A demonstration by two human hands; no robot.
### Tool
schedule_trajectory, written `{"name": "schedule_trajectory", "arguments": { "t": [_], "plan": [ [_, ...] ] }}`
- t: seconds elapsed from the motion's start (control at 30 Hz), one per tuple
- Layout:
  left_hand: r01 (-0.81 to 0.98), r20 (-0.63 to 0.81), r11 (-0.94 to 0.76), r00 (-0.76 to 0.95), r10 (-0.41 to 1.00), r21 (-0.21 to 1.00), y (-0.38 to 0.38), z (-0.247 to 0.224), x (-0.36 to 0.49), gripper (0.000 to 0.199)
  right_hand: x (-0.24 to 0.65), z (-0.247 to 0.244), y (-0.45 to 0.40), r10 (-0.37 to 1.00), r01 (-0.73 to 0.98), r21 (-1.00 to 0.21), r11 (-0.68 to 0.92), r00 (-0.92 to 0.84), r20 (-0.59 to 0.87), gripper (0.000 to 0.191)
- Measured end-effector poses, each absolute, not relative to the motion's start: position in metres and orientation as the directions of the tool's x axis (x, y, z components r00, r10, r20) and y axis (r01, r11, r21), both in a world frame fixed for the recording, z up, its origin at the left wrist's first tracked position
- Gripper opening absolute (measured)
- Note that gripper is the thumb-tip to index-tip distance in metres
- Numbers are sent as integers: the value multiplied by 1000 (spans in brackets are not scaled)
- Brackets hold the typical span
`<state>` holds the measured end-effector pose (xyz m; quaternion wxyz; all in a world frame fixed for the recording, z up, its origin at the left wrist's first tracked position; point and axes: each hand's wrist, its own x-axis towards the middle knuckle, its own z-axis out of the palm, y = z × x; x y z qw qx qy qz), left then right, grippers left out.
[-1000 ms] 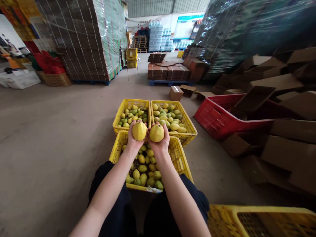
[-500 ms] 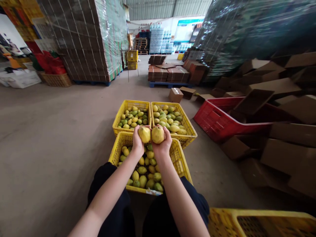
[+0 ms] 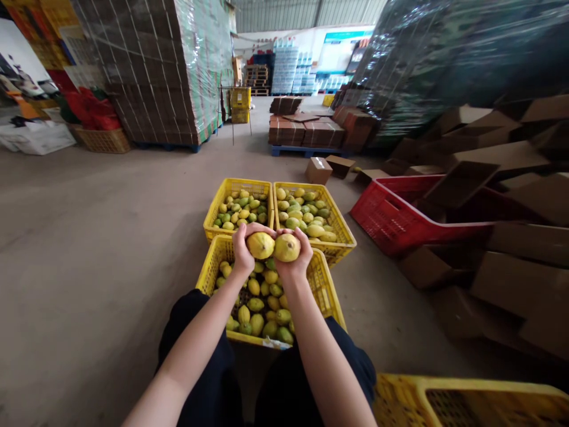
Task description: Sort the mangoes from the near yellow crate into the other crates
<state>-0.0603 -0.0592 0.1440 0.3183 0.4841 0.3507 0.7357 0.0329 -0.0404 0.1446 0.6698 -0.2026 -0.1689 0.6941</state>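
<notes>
My left hand (image 3: 244, 252) is closed round a yellow papaya (image 3: 260, 245), its pointed end turned towards me. Beside it, my right hand (image 3: 297, 261) grips a second papaya (image 3: 287, 248), held level with the first. The two fruits touch or nearly touch, and my fingertips are partly hidden behind them. Both hands are above the far side of the nearest yellow crate (image 3: 331, 296), which holds several green and yellow papayas (image 3: 256, 324). Two more yellow crates stand side by side just beyond: the left crate (image 3: 216, 207) and the right crate (image 3: 342, 228), each with similar fruit inside.
To the right lies a red crate (image 3: 386, 216) with cardboard in it, next to heaped open cartons (image 3: 511, 284). Part of another yellow crate (image 3: 400, 397) shows at bottom right. Farther off are a small box (image 3: 319, 171), flattened cardboard on a pallet (image 3: 306, 133) and tall wrapped stacks (image 3: 146, 71).
Both papayas have tilted in my hands, their ends now turned more towards me. My left hand has shifted slightly left and turned. The crates have not moved.
</notes>
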Motion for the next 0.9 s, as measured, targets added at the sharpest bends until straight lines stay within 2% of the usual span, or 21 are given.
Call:
{"name": "schedule_trajectory", "arguments": {
  "t": [0.13,0.3,0.4,0.5,0.67,0.9],
  "plan": [
    [-111,501,-551,-297,813,827,-59,148,-65,73,32,145,-41,1000,-859,-511,-21,-17,-12,17],
    [-158,555,-600,-254,792,784,-61,151,-66,71,33,142,-41,998,-836,-549,21,-12,56,10],
    [-178,559,-600,-235,795,780,-63,153,-66,72,37,142,-43,985,-820,-571,49,-55,163,22],
    [-224,496,-545,-239,835,808,-67,155,-65,71,40,144,-45,966,-807,-586,70,-91,240,31],
    [-265,424,-486,-258,868,833,-71,154,-65,67,40,148,-49,974,-793,-606,60,-87,210,31],
    [-175,522,-567,-247,816,805,-70,154,-65,71,38,145,-46,971,-780,-621,74,-85,223,30]
  ]
}}
